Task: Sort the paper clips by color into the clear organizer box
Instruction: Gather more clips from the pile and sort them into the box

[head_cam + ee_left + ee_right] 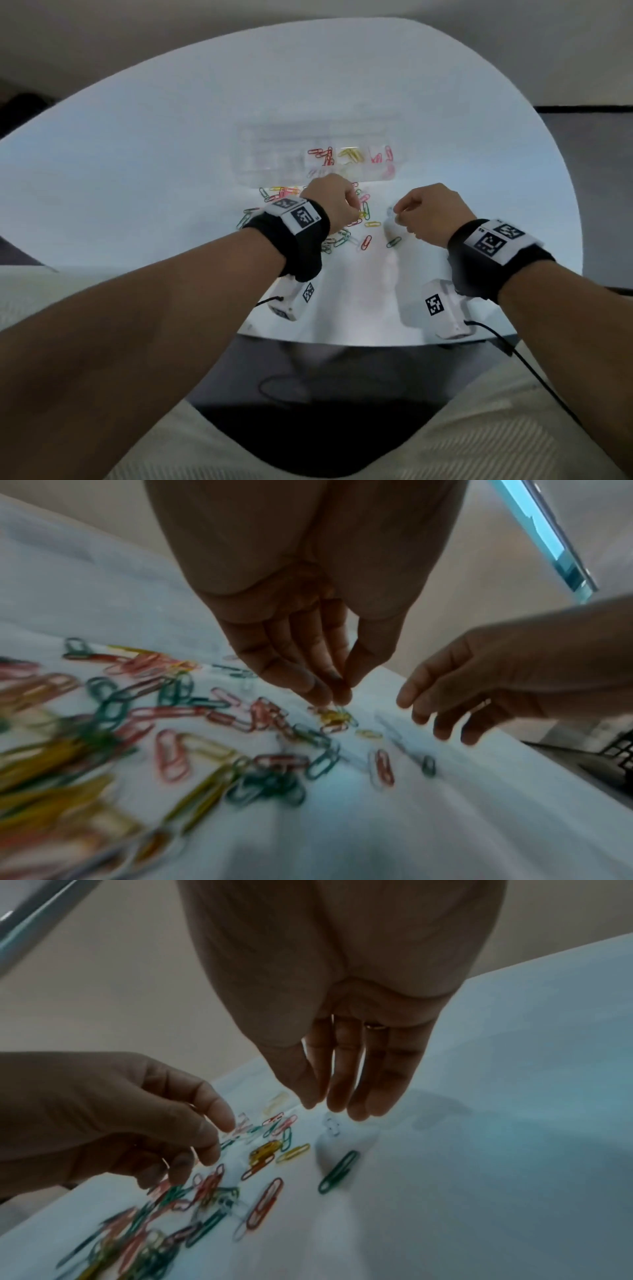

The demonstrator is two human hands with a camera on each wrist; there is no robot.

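Note:
The clear organizer box (274, 161) stands at mid-table; three compartments hold red, yellow and pink clips. Several mixed paper clips (337, 236) lie scattered in front of it. My left hand (356, 207) hovers over the pile. Its thumb and fingertips (329, 696) meet just above a small clump of yellow clips (334, 718); whether they pinch one is hidden. My right hand (322, 1104) points straight fingers down over a pale clear clip (332, 1126) and holds nothing. A lone green clip (337, 1171) and a red clip (263, 1202) lie nearer me.
The round white table (154, 154) curves to its near edge (342, 341) just past my wrists. Black cables (534, 373) hang from the wrist cameras. The right part of the table (496, 171) holds no clips.

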